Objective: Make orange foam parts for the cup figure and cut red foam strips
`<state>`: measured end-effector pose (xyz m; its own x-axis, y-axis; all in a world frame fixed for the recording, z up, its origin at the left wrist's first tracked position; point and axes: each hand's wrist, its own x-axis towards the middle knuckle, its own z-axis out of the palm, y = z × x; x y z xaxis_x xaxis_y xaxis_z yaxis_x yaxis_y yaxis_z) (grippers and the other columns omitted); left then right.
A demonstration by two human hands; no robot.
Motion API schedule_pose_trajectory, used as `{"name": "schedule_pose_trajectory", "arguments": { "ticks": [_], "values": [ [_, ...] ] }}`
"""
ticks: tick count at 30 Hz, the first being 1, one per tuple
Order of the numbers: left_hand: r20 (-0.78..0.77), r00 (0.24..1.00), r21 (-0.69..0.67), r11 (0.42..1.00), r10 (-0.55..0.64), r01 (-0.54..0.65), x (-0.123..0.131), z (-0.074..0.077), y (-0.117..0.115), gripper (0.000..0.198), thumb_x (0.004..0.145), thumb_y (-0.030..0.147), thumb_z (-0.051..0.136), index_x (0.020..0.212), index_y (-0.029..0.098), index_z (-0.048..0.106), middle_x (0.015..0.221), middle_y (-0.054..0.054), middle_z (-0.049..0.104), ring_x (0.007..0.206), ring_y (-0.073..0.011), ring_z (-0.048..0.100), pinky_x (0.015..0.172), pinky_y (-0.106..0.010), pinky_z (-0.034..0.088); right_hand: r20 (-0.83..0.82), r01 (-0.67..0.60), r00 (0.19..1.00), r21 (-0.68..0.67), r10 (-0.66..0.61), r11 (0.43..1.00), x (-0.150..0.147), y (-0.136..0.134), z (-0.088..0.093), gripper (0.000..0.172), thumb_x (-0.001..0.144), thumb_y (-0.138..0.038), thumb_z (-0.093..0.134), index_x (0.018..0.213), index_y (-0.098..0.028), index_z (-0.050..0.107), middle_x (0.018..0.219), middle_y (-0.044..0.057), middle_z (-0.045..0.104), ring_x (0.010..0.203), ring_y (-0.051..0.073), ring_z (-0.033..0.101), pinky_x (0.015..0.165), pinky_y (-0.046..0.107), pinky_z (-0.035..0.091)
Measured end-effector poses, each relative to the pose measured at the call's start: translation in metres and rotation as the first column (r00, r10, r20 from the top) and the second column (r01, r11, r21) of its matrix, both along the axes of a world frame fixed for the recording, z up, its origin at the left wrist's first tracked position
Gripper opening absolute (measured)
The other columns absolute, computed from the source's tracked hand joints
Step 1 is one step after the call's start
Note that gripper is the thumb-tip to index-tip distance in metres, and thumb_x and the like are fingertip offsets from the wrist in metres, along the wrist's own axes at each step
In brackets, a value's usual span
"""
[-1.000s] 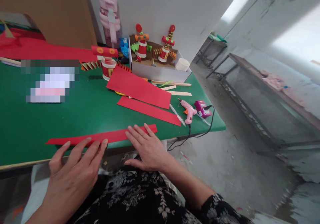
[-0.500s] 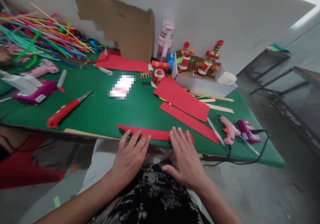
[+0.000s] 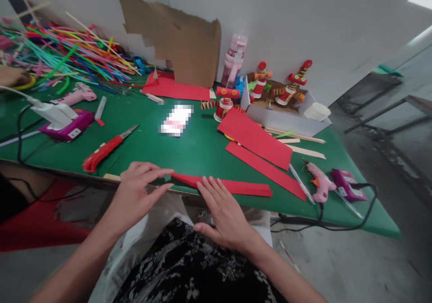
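Observation:
A narrow folded red paper strip lies along the table's front edge, its left end slightly raised and parted. My right hand presses on the strip left of its middle, fingers stretched out and thumb apart. At the strip's left tip is my left hand, fingers extended and thumb spread away; whether its fingertips touch the paper I cannot tell. Behind the strip lie a wider red paper strip and a red paper sheet. To the left rests a red utility knife, blade out.
On the green table stand a paper-cup figure and a white box with similar figures. A pink glue gun and purple power box sit right. Colourful pipe cleaners are heaped far left. Another person's hand shows there.
My right hand has slid leftward along the strip. My left hand has shifted from lying over the strip to its left tip. The view has moved slightly.

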<state>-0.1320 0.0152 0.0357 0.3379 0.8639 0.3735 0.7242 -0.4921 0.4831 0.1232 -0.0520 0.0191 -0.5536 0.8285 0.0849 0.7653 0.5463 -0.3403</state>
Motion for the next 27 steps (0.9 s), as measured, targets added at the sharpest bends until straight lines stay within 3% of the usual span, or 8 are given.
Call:
{"name": "schedule_pose_trajectory", "arguments": {
  "ticks": [4, 8, 19, 27],
  "values": [
    [0.03, 0.999, -0.059, 0.998, -0.034, 0.036, 0.006, -0.01, 0.008, 0.029, 0.093, 0.049, 0.054, 0.096, 0.03, 0.075, 0.084, -0.004, 0.068, 0.088, -0.0246, 0.055, 0.079, -0.039, 0.044, 0.032, 0.005, 0.999, -0.008, -0.005, 1.0, -0.003, 0.001, 0.002, 0.089, 0.094, -0.067, 0.046, 0.156, -0.008, 0.026, 0.162, 0.018, 0.026, 0.152, 0.029, 0.018, 0.125, 0.049, 0.023],
    [0.033, 0.999, -0.088, 0.996, 0.012, -0.009, 0.009, -0.018, 0.011, 0.033, 0.093, 0.048, 0.052, 0.08, 0.028, 0.074, 0.084, -0.004, 0.068, 0.089, -0.0247, 0.055, 0.081, -0.04, 0.042, 0.067, 0.004, 0.998, -0.028, -0.002, 1.0, -0.004, 0.002, 0.003, 0.088, 0.093, -0.069, 0.043, 0.156, -0.009, 0.027, 0.162, 0.019, 0.025, 0.152, 0.031, 0.019, 0.124, 0.051, 0.024],
    [-0.075, 0.987, -0.157, 0.975, 0.145, -0.156, 0.011, -0.022, 0.012, 0.025, 0.083, 0.042, 0.056, 0.067, 0.026, 0.068, 0.095, -0.004, 0.07, 0.101, -0.0277, 0.052, 0.089, -0.046, 0.04, 0.097, 0.029, 0.995, 0.007, -0.03, 1.0, -0.007, 0.002, -0.002, 0.087, 0.093, -0.068, 0.046, 0.156, -0.009, 0.029, 0.162, 0.021, 0.025, 0.152, 0.032, 0.019, 0.123, 0.051, 0.027],
    [-0.018, 0.996, -0.071, 0.993, 0.092, -0.093, 0.01, -0.019, 0.01, 0.027, 0.09, 0.041, 0.055, 0.073, 0.027, 0.069, 0.109, -0.005, 0.071, 0.11, -0.0293, 0.054, 0.095, -0.053, 0.041, 0.085, 0.032, 0.996, 0.038, -0.036, 0.999, -0.008, 0.001, -0.004, 0.087, 0.092, -0.066, 0.05, 0.156, -0.011, 0.03, 0.162, 0.02, 0.025, 0.152, 0.032, 0.02, 0.123, 0.05, 0.027]
  ]
}}
